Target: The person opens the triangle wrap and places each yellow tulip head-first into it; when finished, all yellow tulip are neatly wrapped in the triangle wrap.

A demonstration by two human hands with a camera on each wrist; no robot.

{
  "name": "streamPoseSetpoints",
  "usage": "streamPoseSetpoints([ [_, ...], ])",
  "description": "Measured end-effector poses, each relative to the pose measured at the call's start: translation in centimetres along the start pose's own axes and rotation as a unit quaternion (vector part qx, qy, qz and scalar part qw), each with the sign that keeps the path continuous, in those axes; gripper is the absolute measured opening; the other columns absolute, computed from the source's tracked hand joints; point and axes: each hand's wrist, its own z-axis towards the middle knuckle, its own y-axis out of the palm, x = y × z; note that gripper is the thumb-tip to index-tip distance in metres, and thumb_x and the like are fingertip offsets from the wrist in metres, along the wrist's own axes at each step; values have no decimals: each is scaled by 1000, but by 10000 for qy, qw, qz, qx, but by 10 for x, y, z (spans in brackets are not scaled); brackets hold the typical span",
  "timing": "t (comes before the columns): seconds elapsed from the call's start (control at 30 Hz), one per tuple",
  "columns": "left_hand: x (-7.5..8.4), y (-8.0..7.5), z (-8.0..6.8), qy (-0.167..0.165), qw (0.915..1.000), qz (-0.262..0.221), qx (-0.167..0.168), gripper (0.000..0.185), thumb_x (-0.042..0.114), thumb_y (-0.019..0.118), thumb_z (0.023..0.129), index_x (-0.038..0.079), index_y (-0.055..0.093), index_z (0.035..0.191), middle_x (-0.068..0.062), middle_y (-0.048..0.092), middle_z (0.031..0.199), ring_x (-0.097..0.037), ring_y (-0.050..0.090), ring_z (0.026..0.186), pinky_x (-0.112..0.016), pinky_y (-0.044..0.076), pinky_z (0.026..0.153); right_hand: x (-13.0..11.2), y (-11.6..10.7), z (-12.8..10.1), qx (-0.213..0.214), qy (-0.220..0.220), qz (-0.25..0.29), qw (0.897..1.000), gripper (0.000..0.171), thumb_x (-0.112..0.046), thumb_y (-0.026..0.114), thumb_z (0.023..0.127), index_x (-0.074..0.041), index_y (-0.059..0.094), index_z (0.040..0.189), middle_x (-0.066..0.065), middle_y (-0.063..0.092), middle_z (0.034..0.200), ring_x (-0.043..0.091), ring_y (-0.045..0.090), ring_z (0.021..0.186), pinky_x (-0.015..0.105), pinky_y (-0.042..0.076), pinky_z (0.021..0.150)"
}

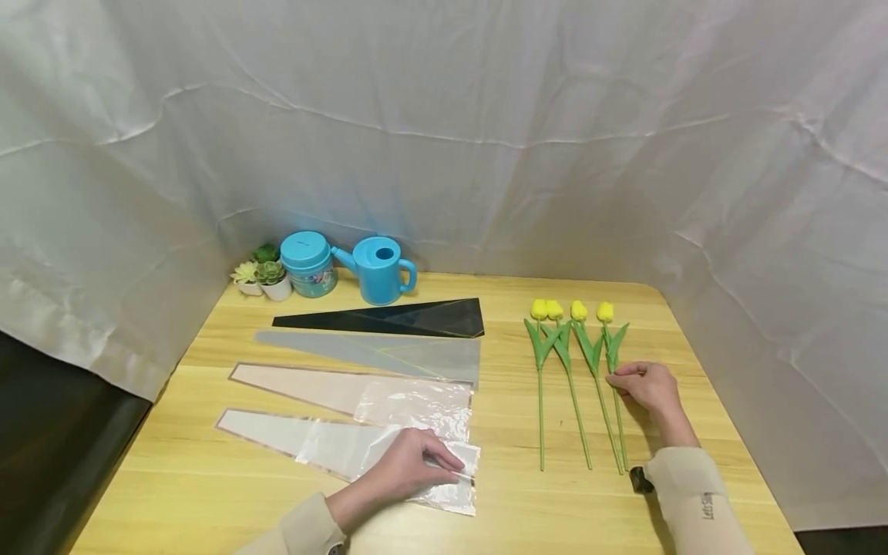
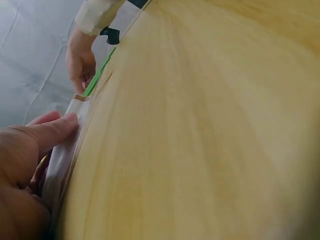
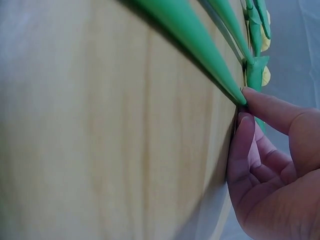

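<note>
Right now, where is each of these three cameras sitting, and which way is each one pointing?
Head: worn on the head, looks forward and down at the table; both hands and sleeves show.
Left wrist: low by the left hand, looks across the table past the clear sleeve; thumb shows.
Right wrist: low by the right hand, looks along the tulips; fingers show.
Shared: the left wrist view also catches the right hand.

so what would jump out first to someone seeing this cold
Four yellow tulips lie in a row on the table's right side, the right hand pinching the outermost stem. On the left, four flower sleeves fan out from black to clear, the left hand on the nearest one.
</note>
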Motion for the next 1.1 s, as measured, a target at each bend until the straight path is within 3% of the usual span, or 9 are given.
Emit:
streamPoseSetpoints([
  [0.07, 1, 0, -1, -124, 9997, -193, 36, 15, 16, 91, 77, 20, 84, 89, 11, 79, 82, -1, 74, 76, -41, 34, 123, 0, 0, 0, 1, -3, -27, 10000, 37, -26, 80, 92, 3, 69, 110, 2, 72, 84, 13, 67, 73, 27, 59, 64],
  [0.1, 2, 0, -1, -200, 9995, -256, 59, 15, 16, 91, 76, 20, 84, 88, 10, 79, 82, -1, 74, 76, -38, 40, 119, 0, 0, 0, -1, -9, -26, 10000, 37, -26, 80, 92, 3, 69, 110, 2, 72, 84, 12, 67, 73, 27, 59, 64],
  [0.2, 6, -1, -2, -444, 9978, -475, 113, 16, 14, 93, 74, 19, 83, 87, 6, 80, 81, -4, 73, 73, -27, 56, 97, 0, 0, 0, -8, -14, -7, 10000, 36, -26, 81, 92, 3, 70, 110, 1, 72, 83, 12, 67, 72, 27, 59, 64],
  [0.3, 7, -1, -3, -611, 9952, -743, 180, 18, 9, 93, 73, 15, 82, 86, 0, 80, 81, -6, 71, 70, -21, 58, 71, 0, 0, 0, -14, -21, 11, 10000, 36, -26, 81, 91, 4, 70, 109, 1, 72, 82, 12, 67, 72, 27, 59, 64],
  [0.33, 7, -1, -2, -648, 9944, -810, 194, 18, 8, 93, 72, 14, 82, 86, -1, 80, 81, -6, 71, 69, -21, 58, 68, 0, 0, 0, -11, -24, -1, 10000, 36, -26, 81, 91, 4, 70, 109, 1, 72, 82, 12, 67, 72, 27, 58, 63],
  [0.6, 3, -2, 2, -786, 9877, -1312, 328, 21, -1, 91, 70, 6, 80, 86, -11, 79, 82, -10, 71, 67, -22, 60, 66, 1, 0, 0, -23, -6, -38, 10000, 36, -27, 80, 92, 3, 70, 110, 1, 72, 83, 12, 67, 73, 27, 58, 64],
  [0.9, 0, -6, 7, -714, 9827, -1605, 586, 20, 2, 91, 72, 0, 79, 88, -15, 78, 82, -7, 70, 68, -18, 55, 65, 0, 0, 2, -66, -32, 159, 9998, 35, -23, 79, 93, 5, 69, 111, 1, 71, 83, 12, 68, 73, 27, 60, 65],
  [1.0, 0, -5, 7, -723, 9861, -1413, 486, 18, 2, 90, 74, 3, 80, 89, -12, 77, 82, -8, 68, 68, -19, 56, 65, 0, 0, 2, -72, -36, 157, 9998, 35, -23, 79, 93, 5, 69, 111, 1, 71, 83, 12, 68, 73, 27, 60, 66],
  [1.1, 1, -3, 5, -557, 9946, -811, 323, 20, 8, 92, 73, 11, 82, 90, -3, 77, 86, -6, 67, 76, -20, 56, 71, 0, -1, 1, -80, -19, 147, 9999, 35, -24, 79, 93, 5, 69, 111, 1, 71, 84, 12, 68, 73, 27, 60, 66],
])
